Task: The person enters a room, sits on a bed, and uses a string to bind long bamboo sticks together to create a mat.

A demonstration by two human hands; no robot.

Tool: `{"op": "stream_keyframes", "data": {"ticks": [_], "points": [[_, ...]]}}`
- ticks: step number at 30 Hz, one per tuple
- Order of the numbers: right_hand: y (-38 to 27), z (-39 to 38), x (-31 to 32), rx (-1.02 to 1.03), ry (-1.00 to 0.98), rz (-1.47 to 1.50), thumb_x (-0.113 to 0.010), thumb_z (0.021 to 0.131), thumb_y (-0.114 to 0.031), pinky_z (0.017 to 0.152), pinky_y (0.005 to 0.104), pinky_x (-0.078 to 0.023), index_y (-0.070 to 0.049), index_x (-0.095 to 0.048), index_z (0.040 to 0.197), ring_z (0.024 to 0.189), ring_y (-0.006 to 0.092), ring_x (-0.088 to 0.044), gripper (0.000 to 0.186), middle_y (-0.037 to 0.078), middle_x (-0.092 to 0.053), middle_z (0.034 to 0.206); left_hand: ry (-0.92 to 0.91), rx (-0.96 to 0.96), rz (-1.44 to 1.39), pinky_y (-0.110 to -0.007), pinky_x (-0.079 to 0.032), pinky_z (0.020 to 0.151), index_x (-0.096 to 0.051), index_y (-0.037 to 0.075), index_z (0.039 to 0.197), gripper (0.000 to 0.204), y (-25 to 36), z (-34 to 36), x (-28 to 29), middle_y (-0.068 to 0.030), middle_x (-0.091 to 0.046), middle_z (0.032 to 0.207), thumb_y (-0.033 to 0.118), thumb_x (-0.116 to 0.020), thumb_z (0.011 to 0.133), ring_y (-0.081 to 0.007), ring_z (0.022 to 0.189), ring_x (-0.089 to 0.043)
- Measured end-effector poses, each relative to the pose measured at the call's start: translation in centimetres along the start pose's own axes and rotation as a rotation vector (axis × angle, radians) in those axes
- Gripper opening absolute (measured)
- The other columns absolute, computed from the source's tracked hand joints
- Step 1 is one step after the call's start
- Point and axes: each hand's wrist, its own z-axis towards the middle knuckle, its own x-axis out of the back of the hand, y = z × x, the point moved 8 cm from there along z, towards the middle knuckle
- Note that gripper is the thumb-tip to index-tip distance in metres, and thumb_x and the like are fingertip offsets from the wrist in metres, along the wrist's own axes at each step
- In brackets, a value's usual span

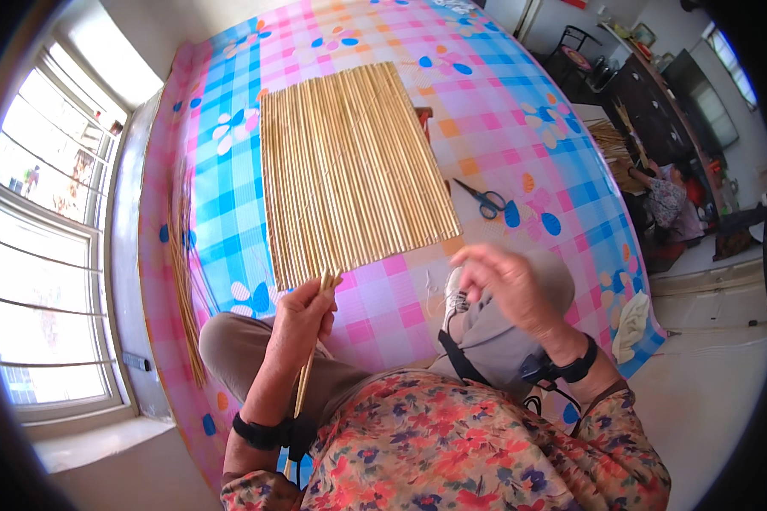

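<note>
A mat of pale straw stalks (349, 170), laid side by side and bound with thread, lies on the checked cloth in front of me. My left hand (302, 308) is closed round a few loose stalks (302, 387), just below the mat's near left corner. Their cut tips stick up past my fingers beside the mat's edge, and their long ends run back along my forearm. Above my right knee hovers my right hand (511, 294), fingers bent and smeared by motion; whether they pinch anything is unclear. Dark-handled scissors (484, 200) lie right of the mat.
A pink and blue checked cloth (230, 192) covers the surface I sit on. More long stalks (183, 289) lie along its left side, near the window (47, 247). A reddish object (424, 119) shows partly beneath the mat. Another person (677, 204) sits at the far right.
</note>
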Motion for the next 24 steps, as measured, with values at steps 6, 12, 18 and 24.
{"op": "stream_keyframes", "data": {"ticks": [6,12,18,24], "points": [[-6.6,-3.7,22.1,0.649,0.788,0.236,-0.046,0.091,-0.018,0.071,0.0295,-0.048,0.004,-0.047,0.11,0.073,0.0168,-0.058,0.028,0.011,-0.058,0.081,-0.046,0.088,0.153,-0.018,-0.031,0.037,-0.057,0.001,0.103,0.022,1.3,0.6,-0.3,0.0029,-0.044,0.06,0.015,-0.046,0.09,-0.003,0.044,-0.04],[-6.8,-12.5,32.1,0.6,1.473,-0.752,-0.045,0.091,-0.019,0.084,0.0296,-0.044,0.002,-0.055,0.107,0.092,0.0195,-0.057,0.027,0.01,-0.06,0.095,-0.111,0.136,0.319,-0.02,-0.029,0.035,-0.057,0.0,0.102,0.023,1.1,1.1,-0.9,0.0038,-0.042,0.054,0.016,-0.045,0.091,-0.0034,0.04,-0.038],[7.6,-13.8,34.0,0.138,1.293,-1.343,-0.049,0.086,-0.012,0.075,0.0334,-0.042,-0.004,-0.06,0.101,0.088,0.0221,-0.054,0.02,0.009,-0.06,0.094,-0.143,0.142,0.491,-0.019,-0.029,0.04,-0.057,-0.001,0.101,0.023,1.1,1.8,-2.0,0.004,-0.042,0.055,0.016,-0.047,0.09,-0.003,0.044,-0.038],[30.4,-13.6,28.6,-0.294,0.82,-1.133,-0.046,0.082,-0.021,0.067,0.045,-0.043,-0.006,-0.059,0.079,0.077,0.0349,-0.054,0.02,0.016,-0.057,0.078,-0.2,-0.018,0.784,-0.028,-0.041,0.053,-0.057,-0.003,0.103,0.023,1.2,3.3,-4.1,-0.0077,-0.05,0.065,0.012,-0.049,0.086,-0.0125,0.057,-0.049]]}}
